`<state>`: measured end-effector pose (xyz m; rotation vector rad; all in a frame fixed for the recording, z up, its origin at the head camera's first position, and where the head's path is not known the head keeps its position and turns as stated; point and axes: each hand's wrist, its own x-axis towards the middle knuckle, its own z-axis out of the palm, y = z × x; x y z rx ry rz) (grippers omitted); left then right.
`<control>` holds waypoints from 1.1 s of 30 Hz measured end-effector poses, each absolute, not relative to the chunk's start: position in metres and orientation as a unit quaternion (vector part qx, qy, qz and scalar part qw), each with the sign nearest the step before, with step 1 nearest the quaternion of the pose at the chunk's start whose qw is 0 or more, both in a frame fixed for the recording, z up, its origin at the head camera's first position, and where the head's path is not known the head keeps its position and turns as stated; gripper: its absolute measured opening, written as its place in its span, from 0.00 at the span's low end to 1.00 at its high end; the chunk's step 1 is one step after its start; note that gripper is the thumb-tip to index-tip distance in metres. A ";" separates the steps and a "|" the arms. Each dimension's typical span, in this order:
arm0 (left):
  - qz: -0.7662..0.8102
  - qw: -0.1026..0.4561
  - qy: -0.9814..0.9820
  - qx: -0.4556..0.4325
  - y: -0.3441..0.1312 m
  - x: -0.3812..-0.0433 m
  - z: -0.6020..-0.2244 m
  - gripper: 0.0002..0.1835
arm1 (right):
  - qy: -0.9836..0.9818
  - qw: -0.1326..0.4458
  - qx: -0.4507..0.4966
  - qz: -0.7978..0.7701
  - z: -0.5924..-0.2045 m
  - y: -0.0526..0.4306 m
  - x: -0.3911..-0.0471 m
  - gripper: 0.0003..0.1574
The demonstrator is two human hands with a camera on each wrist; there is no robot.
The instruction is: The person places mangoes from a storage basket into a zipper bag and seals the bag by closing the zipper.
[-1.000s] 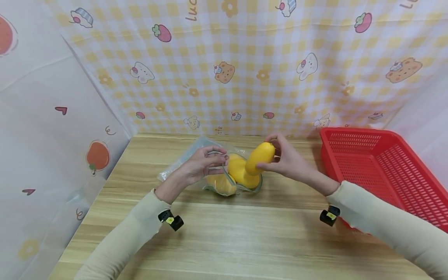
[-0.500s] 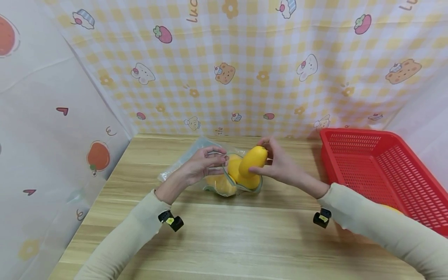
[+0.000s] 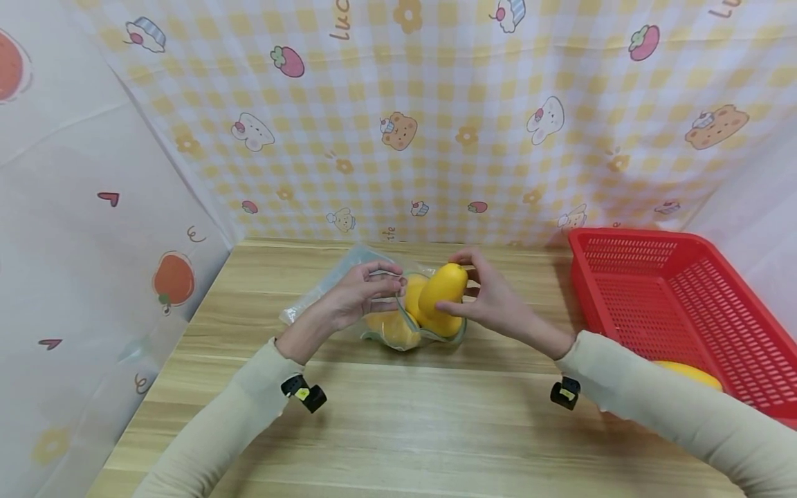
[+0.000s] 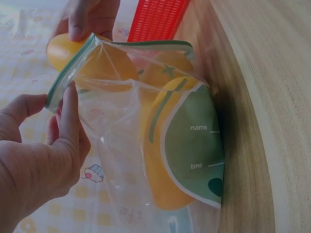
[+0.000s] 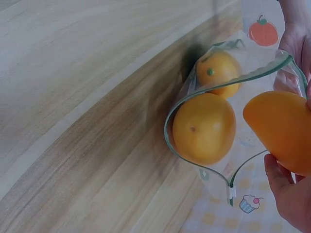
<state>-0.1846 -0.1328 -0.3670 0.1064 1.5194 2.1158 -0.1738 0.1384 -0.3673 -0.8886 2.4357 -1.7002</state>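
My right hand [image 3: 501, 301] holds a yellow mango [image 3: 443, 290] at the mouth of a clear zip bag [image 3: 326, 277]. In the right wrist view, the mango's narrower end points into the opening. Beside it my left hand [image 3: 358, 294] pinches the bag's green-edged rim [image 4: 60, 80] between thumb and fingers, keeping the mouth apart. Two mangoes show inside the bag, a nearer mango [image 5: 204, 128] and a farther mango [image 5: 218, 70]. A green label [image 4: 194, 145] printed "name" and "time" faces the left wrist camera. The bag lies on the wooden table [image 3: 398, 422].
A red slotted basket [image 3: 588, 290] stands at the right of the table, with a yellow fruit [image 3: 691, 373] in it, partly behind my right sleeve [image 3: 629, 377]. A checked, printed cloth [image 3: 461, 166] hangs behind the table.
My right hand has moved left and slightly down with the mango, over the bag's mouth. The fruit in the basket has come out from behind the sleeve. The left hand has stayed still.
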 end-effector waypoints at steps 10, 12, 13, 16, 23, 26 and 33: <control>0.781 0.267 0.562 0.047 -0.133 -0.184 -0.367 0.12 | 0.796 -0.009 -0.317 -0.516 -0.373 0.133 -0.172 0.45; 0.781 0.267 0.562 0.047 -0.133 -0.184 -0.367 0.12 | 0.796 -0.013 -0.324 -0.512 -0.373 0.132 -0.172 0.44; 0.781 0.266 0.563 0.046 -0.133 -0.184 -0.367 0.12 | 0.796 -0.015 -0.325 -0.510 -0.373 0.132 -0.172 0.44; 0.781 0.265 0.563 0.043 -0.133 -0.185 -0.367 0.13 | 0.796 -0.018 -0.329 -0.508 -0.374 0.131 -0.173 0.44; 0.782 0.265 0.563 0.048 -0.134 -0.185 -0.367 0.13 | 0.792 -0.021 -0.334 -0.510 -0.377 0.129 -0.174 0.44; 0.781 0.265 0.564 0.047 -0.134 -0.186 -0.368 0.14 | 0.790 -0.023 -0.338 -0.512 -0.379 0.128 -0.174 0.44; 0.781 0.268 0.562 0.051 -0.134 -0.186 -0.367 0.14 | 0.789 -0.045 -0.358 -0.497 -0.382 0.123 -0.177 0.44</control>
